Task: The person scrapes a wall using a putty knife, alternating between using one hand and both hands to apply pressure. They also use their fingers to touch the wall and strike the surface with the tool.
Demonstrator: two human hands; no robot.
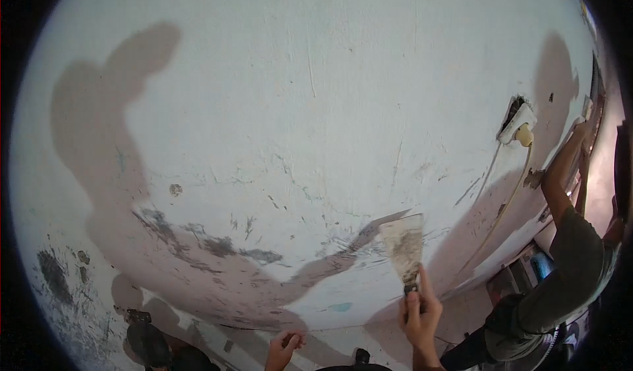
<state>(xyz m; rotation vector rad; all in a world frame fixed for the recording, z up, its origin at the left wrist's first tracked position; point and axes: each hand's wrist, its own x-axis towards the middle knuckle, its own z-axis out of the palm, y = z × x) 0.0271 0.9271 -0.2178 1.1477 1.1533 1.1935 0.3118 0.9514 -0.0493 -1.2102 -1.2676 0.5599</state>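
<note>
My right hand point(422, 315) grips a putty knife point(403, 244) by its dark handle, index finger laid along the lower end of the blade. The wide, flat blade is smeared with grime and points up, its edge right at the wall in this view. Low in the view, my left hand point(285, 350) is loosely curled, with nothing visible in it. Before me stands a pale wall point(264, 107) with cracks and scratches. Dark scraped patches point(221, 246) run across its lower part, and shadows fall over it.
On the right, another person point(560, 285) has an arm raised against the wall. An outlet point(517, 123) hangs from a hole there, with a yellowish plug point(524, 135) and a dangling cable point(508, 206). Part of a dark-clad figure point(148, 341) shows at the lower left.
</note>
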